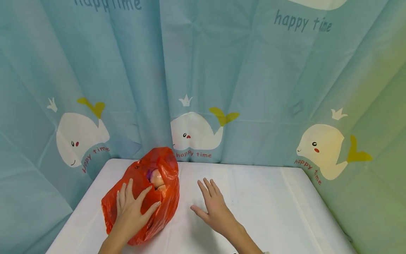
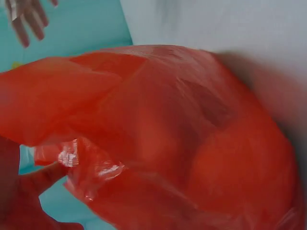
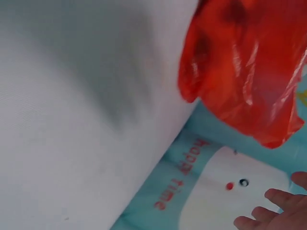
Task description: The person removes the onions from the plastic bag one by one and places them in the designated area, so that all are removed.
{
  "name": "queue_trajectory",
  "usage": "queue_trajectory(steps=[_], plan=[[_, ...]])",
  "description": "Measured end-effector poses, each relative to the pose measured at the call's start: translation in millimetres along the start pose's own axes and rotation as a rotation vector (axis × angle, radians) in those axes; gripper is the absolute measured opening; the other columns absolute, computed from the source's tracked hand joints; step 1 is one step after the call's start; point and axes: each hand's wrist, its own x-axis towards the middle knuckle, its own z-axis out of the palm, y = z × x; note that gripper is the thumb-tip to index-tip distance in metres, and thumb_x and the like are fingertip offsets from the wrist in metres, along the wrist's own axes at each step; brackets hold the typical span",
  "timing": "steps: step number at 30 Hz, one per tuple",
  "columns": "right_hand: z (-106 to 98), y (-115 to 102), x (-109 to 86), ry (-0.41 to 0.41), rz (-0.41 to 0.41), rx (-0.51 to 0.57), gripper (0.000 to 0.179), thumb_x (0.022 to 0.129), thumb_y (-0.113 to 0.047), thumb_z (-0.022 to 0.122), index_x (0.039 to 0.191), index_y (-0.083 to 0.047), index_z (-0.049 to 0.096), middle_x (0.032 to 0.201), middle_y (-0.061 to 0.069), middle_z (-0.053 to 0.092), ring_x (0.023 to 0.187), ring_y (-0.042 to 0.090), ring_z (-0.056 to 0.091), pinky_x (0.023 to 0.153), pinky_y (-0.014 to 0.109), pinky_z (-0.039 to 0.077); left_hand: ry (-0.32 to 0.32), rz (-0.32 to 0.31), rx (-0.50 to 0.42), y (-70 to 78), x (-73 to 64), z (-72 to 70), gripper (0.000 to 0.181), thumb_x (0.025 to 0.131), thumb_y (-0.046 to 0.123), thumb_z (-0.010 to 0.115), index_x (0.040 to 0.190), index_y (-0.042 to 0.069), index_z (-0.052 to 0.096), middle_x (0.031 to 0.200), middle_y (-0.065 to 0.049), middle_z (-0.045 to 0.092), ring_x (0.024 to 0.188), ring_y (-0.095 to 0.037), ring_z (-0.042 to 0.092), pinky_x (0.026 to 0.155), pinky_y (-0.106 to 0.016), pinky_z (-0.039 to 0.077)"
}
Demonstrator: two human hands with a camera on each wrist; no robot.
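A red plastic bag [image 1: 139,176] stands on the left side of the table, its mouth partly open. Through the opening shows a rounded, pale orange thing [image 1: 157,178] with purple beside it. More rounded bulges press against the thin plastic in the left wrist view, their kind hidden. My left hand [image 1: 132,208] is at the near side of the bag, fingers spread, thumb and forefinger by the opening. To the right of the bag, my right hand [image 1: 215,209] hovers over the table with its fingers spread, holding nothing.
A white-covered table [image 1: 269,201] spreads out under the bag and hands. Blue curtains [image 1: 203,70] with printed whales hang right behind its back edge, and more curtain [image 1: 380,141] closes off the right side.
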Motion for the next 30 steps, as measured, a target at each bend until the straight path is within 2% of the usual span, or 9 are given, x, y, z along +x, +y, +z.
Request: queue_trajectory(steps=[3, 6, 10, 16, 20, 23, 26, 30], plan=[[0.2, -10.8, 7.6, -0.02, -0.021, 0.003, 0.074, 0.091, -0.049, 0.055, 0.147, -0.01, 0.028, 0.149, 0.014, 0.028, 0.137, 0.039, 0.017, 0.107, 0.055, 0.022, -0.004, -0.02, 0.024, -1.2, 1.8, 0.1, 0.054, 0.082, 0.05, 0.067, 0.112, 0.005, 0.061, 0.142, -0.036, 0.011, 0.13, -0.054, 0.0, 0.102, -0.068, -0.005], [0.7, -19.1, 13.6, -0.027, -0.051, 0.007, 0.073, 0.092, -0.049, 0.055, 0.148, -0.01, 0.028, 0.15, 0.013, 0.027, 0.138, 0.038, 0.016, 0.107, 0.055, 0.022, 0.002, -0.034, 0.033, -1.4, 3.1, -2.1, 0.048, 0.083, 0.044, 0.069, 0.104, 0.003, 0.059, 0.139, -0.038, 0.015, 0.129, -0.054, 0.001, 0.101, -0.069, -0.004], [2.1, -26.6, 20.5, -0.017, -0.097, -0.007, 0.072, 0.092, -0.049, 0.054, 0.147, -0.009, 0.029, 0.15, 0.012, 0.028, 0.137, 0.037, 0.018, 0.106, 0.055, 0.023, 0.012, -0.037, 0.003, -1.2, 2.4, -7.8, 0.044, 0.083, 0.037, 0.071, 0.101, 0.001, 0.055, 0.135, -0.036, 0.019, 0.128, -0.054, 0.004, 0.1, -0.071, 0.0], [3.3, -38.3, 31.2, -0.005, -0.162, 0.005, 0.071, 0.093, -0.051, 0.052, 0.146, -0.01, 0.03, 0.15, 0.011, 0.026, 0.137, 0.035, 0.021, 0.105, 0.053, 0.028, 0.018, -0.059, -0.053, -4.6, -5.2, -15.2, 0.044, 0.08, 0.038, 0.074, 0.099, 0.002, 0.056, 0.134, -0.032, 0.02, 0.125, -0.051, 0.008, 0.096, -0.073, 0.01], [5.4, -47.7, 37.8, 0.02, -0.258, 0.049, 0.068, 0.093, -0.045, 0.055, 0.145, -0.009, 0.031, 0.149, 0.013, 0.028, 0.135, 0.033, 0.026, 0.101, 0.048, 0.036, 0.036, -0.052, -0.089, -9.9, -11.0, -18.4, 0.038, 0.077, 0.032, 0.078, 0.094, 0.004, 0.057, 0.131, -0.033, 0.025, 0.122, -0.05, 0.014, 0.093, -0.072, 0.015], [8.0, -54.1, 43.5, 0.039, -0.325, 0.071, 0.066, 0.094, -0.041, 0.056, 0.145, -0.007, 0.033, 0.147, 0.015, 0.029, 0.135, 0.029, 0.027, 0.101, 0.043, 0.037, 0.054, -0.051, -0.109, -13.8, -14.4, -21.4, 0.034, 0.078, 0.027, 0.078, 0.092, 0.004, 0.058, 0.129, -0.033, 0.03, 0.121, -0.051, 0.019, 0.092, -0.073, 0.017], [10.5, -59.0, 50.5, 0.036, -0.348, 0.093, 0.065, 0.094, -0.039, 0.056, 0.144, -0.006, 0.033, 0.147, 0.014, 0.029, 0.134, 0.026, 0.028, 0.102, 0.039, 0.037, 0.071, -0.056, -0.145, -17.1, -16.0, -25.4, 0.032, 0.08, 0.027, 0.077, 0.088, 0.004, 0.056, 0.128, -0.033, 0.035, 0.121, -0.051, 0.023, 0.092, -0.074, 0.02], [12.5, -65.6, 58.6, 0.016, -0.339, 0.146, 0.064, 0.094, -0.039, 0.056, 0.147, -0.012, 0.03, 0.149, 0.01, 0.028, 0.133, 0.022, 0.031, 0.101, 0.035, 0.038, 0.078, -0.106, -0.19, -20.7, -15.0, -29.6, 0.037, 0.083, 0.034, 0.072, 0.083, 0.004, 0.051, 0.131, -0.031, 0.04, 0.122, -0.05, 0.032, 0.091, -0.067, 0.033]])
